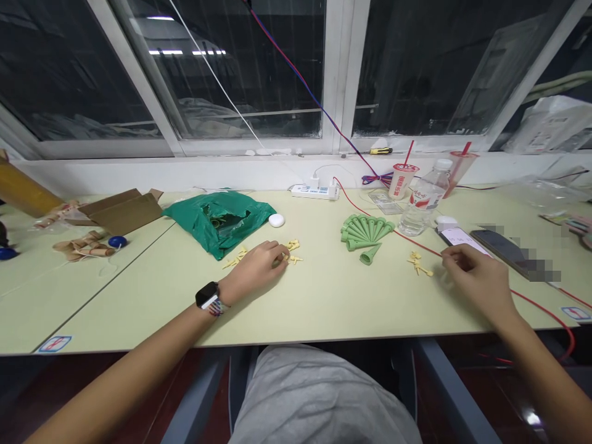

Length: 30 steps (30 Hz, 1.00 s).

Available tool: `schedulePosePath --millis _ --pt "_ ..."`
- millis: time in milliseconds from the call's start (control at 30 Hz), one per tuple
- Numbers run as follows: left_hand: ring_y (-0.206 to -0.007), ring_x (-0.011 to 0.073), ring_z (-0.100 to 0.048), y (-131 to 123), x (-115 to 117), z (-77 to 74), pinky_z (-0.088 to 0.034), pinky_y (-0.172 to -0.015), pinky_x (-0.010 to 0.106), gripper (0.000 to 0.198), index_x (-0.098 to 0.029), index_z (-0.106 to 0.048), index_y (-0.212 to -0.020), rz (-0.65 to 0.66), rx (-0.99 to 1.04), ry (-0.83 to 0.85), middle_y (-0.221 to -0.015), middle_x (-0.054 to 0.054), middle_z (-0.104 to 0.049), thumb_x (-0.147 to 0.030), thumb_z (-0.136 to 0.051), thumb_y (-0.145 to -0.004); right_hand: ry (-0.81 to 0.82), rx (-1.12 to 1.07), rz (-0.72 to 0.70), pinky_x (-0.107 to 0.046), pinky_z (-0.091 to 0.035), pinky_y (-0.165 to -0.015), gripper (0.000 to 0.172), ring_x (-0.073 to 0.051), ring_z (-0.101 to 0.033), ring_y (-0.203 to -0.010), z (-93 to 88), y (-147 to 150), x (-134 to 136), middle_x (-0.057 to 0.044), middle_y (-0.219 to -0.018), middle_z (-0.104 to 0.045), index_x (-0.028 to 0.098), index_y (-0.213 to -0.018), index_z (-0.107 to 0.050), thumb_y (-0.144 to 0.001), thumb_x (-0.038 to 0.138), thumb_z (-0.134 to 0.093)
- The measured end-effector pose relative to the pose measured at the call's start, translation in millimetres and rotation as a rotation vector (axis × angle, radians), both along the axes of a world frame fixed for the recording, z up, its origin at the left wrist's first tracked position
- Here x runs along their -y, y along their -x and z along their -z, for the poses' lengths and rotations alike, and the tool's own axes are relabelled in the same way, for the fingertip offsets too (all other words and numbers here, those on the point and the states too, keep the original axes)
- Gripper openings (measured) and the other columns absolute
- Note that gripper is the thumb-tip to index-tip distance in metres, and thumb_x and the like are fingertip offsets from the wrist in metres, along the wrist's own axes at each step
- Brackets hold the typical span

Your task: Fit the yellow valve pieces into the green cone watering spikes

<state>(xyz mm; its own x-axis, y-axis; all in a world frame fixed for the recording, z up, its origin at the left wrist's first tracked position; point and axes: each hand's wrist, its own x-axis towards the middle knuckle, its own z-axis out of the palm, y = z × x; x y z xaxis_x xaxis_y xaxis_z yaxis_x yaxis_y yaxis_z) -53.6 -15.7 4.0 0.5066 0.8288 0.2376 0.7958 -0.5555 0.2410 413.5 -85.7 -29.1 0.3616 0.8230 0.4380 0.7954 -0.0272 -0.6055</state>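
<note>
My left hand point(256, 268) rests on the pale green table point(333, 308), its fingertips curled over a small plastic piece point(277, 262) among scattered small yellow plastic parts point(292, 253). More of these parts point(235, 259) lie to the left of that hand. My right hand point(476, 283) hovers with its fingers pinched together, next to a lit smartphone point(462, 240) and a little pile of yellow parts point(419, 264). Between my hands, green plastic cones point(365, 231) lie fanned out, with one loose green cone point(370, 253) just in front.
A green plastic bag point(219, 222) and a white oval case point(276, 220) lie beyond my left hand. A red wire point(416, 242) crosses the table. Further back stand a power strip point(314, 192), a water bottle point(425, 197) and plastic cups. A cardboard box point(121, 211) sits at left.
</note>
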Motion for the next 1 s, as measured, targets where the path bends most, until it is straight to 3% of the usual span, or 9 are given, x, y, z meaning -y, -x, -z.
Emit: schedulePosePath --millis 133,233,333,433,500,567,833,1000 --pt "-0.094 0.0238 -0.067 9.0 -0.9 -4.3 -0.051 -0.083 0.037 0.024 -0.022 -0.072 -0.109 0.047 0.092 0.071 -0.106 0.007 -0.07 -0.027 -0.052 -0.097 -0.055 -0.092 -0.039 -0.039 -0.05 -0.078 0.021 -0.025 -0.068 -0.077 -2.7 -0.6 -1.4 -0.005 -0.083 -0.073 0.024 -0.092 -0.071 -0.083 0.041 -0.062" --pt "-0.092 0.0217 -0.067 4.2 -1.6 -10.0 -0.053 -0.084 0.036 0.024 -0.023 -0.07 -0.114 0.119 0.236 0.106 -0.105 0.006 -0.07 -0.029 -0.058 -0.095 -0.082 -0.214 -0.147 -0.035 -0.051 -0.071 0.021 -0.023 -0.067 -0.073 -14.5 15.7 -7.2 -0.006 -0.081 -0.072 0.022 -0.093 -0.069 -0.086 0.042 -0.064" --pt "-0.088 0.0191 -0.067 -17.3 -3.7 -17.3 -0.055 -0.082 0.033 0.017 -0.022 -0.07 -0.107 0.2 0.411 0.172 -0.1 0.005 -0.072 -0.031 -0.065 -0.094 -0.026 -0.282 -0.374 -0.031 -0.049 -0.062 0.027 -0.02 -0.063 -0.065 -35.6 54.5 -17.9 -0.005 -0.076 -0.069 0.021 -0.094 -0.066 -0.093 0.047 -0.062" --pt "-0.089 0.0178 -0.067 -46.1 -6.6 -25.3 -0.055 -0.085 0.032 0.01 -0.02 -0.071 -0.098 0.319 0.523 0.21 -0.101 0.006 -0.073 -0.029 -0.069 -0.094 0.155 -0.14 -0.744 -0.029 -0.048 -0.064 0.03 -0.017 -0.061 -0.066 -56.8 106.2 -32.1 -0.003 -0.08 -0.069 0.021 -0.091 -0.065 -0.1 0.048 -0.056" --pt "-0.092 0.0178 -0.067 -61.6 -9.2 -28.8 -0.055 -0.087 0.032 0.01 -0.02 -0.075 -0.098 0.369 0.567 0.203 -0.102 0.006 -0.073 -0.029 -0.071 -0.094 0.25 -0.094 -0.889 -0.028 -0.047 -0.062 0.032 -0.016 -0.061 -0.065 -65.4 137.1 -43.2 -0.002 -0.081 -0.069 0.02 -0.088 -0.064 -0.101 0.049 -0.057" --pt "-0.092 0.0181 -0.067 -70.5 -12.7 -29.6 -0.055 -0.086 0.032 0.012 -0.02 -0.077 -0.097 0.385 0.616 0.18 -0.1 0.007 -0.073 -0.031 -0.072 -0.095 0.328 -0.183 -0.996 -0.028 -0.048 -0.061 0.037 -0.014 -0.061 -0.061 -68.2 158.6 -54.6 -0.002 -0.081 -0.068 0.019 -0.085 -0.062 -0.103 0.051 -0.054" --pt "-0.094 0.0206 -0.073 -65.3 -18.9 -17.5 -0.056 -0.086 0.033 0.018 -0.021 -0.082 -0.102 0.352 0.715 0.197 -0.101 0.008 -0.079 -0.036 -0.073 -0.098 0.514 -0.551 -1.137 -0.025 -0.055 -0.051 0.051 -0.012 -0.063 -0.057 -53.0 172.2 -79.2 -0.006 -0.088 -0.072 0.015 -0.09 -0.067 -0.092 0.066 -0.069" --pt "-0.088 0.0203 -0.075 -64.6 -12.6 -14.2 -0.057 -0.081 0.031 0.016 -0.022 -0.085 -0.097 0.318 0.687 0.173 -0.095 0.007 -0.081 -0.036 -0.078 -0.093 0.525 -0.426 -1.155 -0.026 -0.053 -0.053 0.049 -0.015 -0.065 -0.053 -52.3 167.5 -77.5 -0.003 -0.063 -0.068 0.015 -0.084 -0.073 -0.092 0.063 -0.071"
